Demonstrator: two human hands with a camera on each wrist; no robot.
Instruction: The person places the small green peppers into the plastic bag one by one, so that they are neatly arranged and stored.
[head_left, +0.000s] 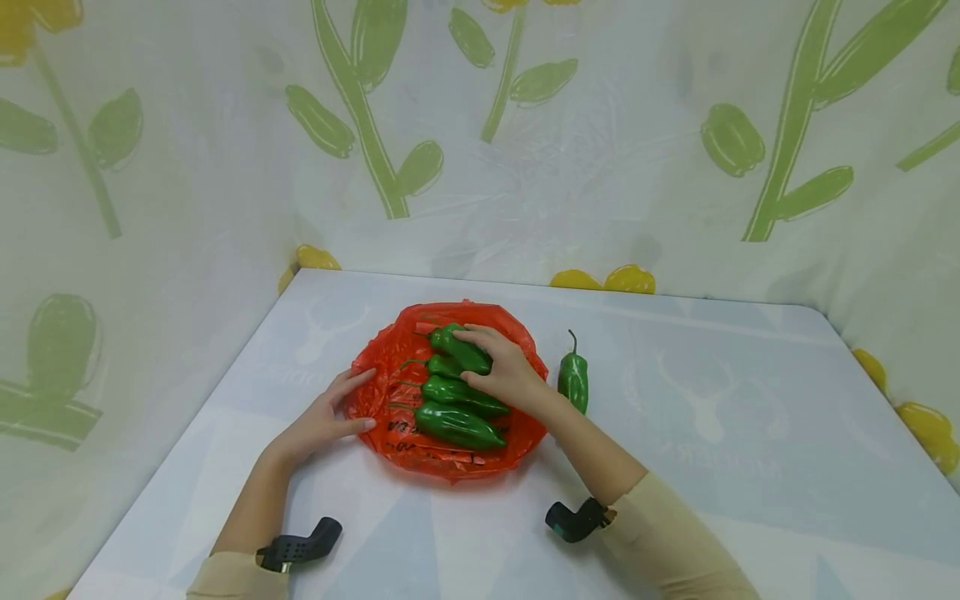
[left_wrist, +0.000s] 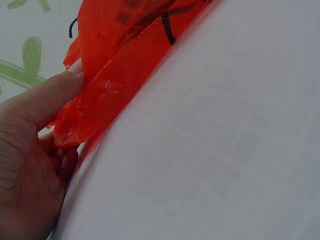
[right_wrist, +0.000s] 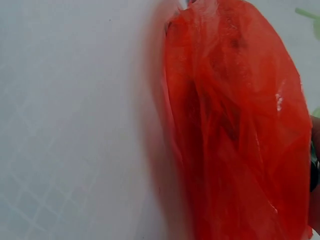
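Note:
A red plastic bag (head_left: 450,465) lies spread open, its sides raised in a round rim. Inside, several long green peppers (head_left: 459,425) lie side by side, their stems to the left. My right hand (head_left: 510,371) reaches over the right rim and grips the farthest green pepper (head_left: 457,346) between fingers and thumb. At the left rim my left hand (head_left: 322,421) holds the bag's edge; in the left wrist view its thumb (left_wrist: 52,92) lies against the red plastic (left_wrist: 100,105). The bag's side (right_wrist: 235,125) fills much of the right wrist view and hides most of the right hand.
One more green pepper (head_left: 573,382) lies on the white table (head_left: 720,500) just right of the bag, its stem pointing away, close by the right forearm. Behind the table hangs a pale curtain (head_left: 600,183) with green leaves and yellow flowers.

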